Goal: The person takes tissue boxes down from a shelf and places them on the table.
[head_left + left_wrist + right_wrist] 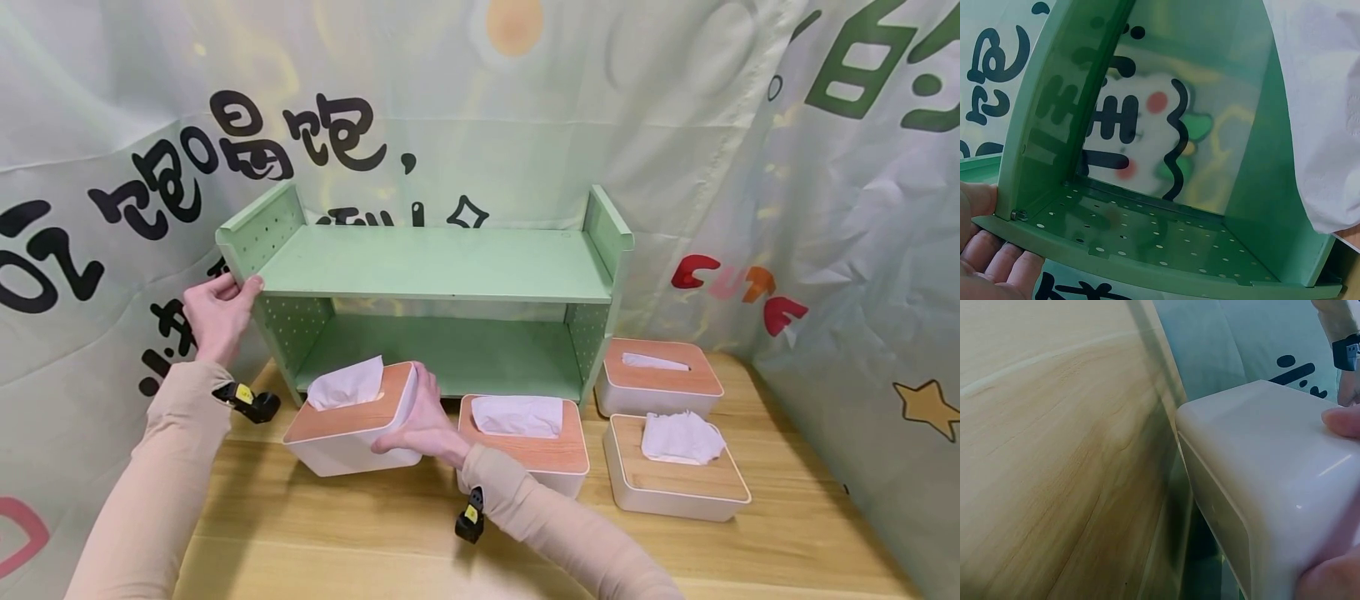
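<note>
A light green two-tier shelf rack (435, 265) stands against the back curtain. My left hand (219, 315) grips the front edge of its left side panel, thumb on one face and fingers on the other; the left wrist view shows this perforated panel (1141, 234) close up. With my right hand (427, 423) I hold a white tissue box (341, 423) by its right end, thumb on the near side. The box has a wood-look lid and a tissue sticking out, and it is tilted and lifted before the lower tier. In the right wrist view its white underside edge and wall (1260, 444) show.
Just right of my right hand, a second tissue box (551, 454) sits on the wooden table (337, 542). Two more, a rear box (663, 379) and a front box (675, 467), lie right of the rack. A printed curtain (487, 150) surrounds the table.
</note>
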A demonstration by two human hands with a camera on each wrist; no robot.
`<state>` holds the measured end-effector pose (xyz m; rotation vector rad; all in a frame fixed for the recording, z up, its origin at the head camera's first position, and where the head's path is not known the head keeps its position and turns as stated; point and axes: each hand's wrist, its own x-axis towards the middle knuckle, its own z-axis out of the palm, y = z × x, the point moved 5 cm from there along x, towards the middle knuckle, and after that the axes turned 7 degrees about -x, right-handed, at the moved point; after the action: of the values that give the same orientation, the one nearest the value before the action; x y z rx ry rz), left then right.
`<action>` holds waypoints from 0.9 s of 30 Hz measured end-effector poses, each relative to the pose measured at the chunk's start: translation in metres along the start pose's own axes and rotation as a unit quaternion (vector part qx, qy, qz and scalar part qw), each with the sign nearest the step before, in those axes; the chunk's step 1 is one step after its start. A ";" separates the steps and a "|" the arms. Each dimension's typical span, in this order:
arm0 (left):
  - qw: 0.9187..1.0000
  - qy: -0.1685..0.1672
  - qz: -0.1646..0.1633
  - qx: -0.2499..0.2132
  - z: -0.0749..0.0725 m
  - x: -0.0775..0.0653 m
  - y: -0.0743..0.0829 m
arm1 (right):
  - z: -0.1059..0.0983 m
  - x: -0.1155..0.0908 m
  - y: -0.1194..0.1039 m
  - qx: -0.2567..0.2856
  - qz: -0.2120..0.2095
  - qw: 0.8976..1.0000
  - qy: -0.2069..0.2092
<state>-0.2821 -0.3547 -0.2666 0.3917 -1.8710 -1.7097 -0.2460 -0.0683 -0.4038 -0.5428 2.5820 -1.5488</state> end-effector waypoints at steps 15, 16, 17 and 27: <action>1.000 0.004 -0.004 -0.004 -0.001 0.002 0.000 | 0.005 -0.004 -0.003 -0.012 -0.025 1.000 0.013; 1.000 0.004 -0.004 -0.005 -0.001 0.002 0.000 | 0.006 -0.004 -0.003 -0.012 -0.026 1.000 0.014; 1.000 0.004 -0.006 -0.006 -0.001 0.002 0.000 | 0.007 -0.005 -0.003 -0.014 -0.025 0.999 0.015; 1.000 0.008 -0.010 -0.006 -0.001 0.002 -0.001 | 0.011 -0.010 -0.001 -0.028 -0.022 0.999 0.022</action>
<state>-0.2835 -0.3570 -0.2673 0.4192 -1.8503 -1.7266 -0.2339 -0.0748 -0.4096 -0.5811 2.6703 -1.5218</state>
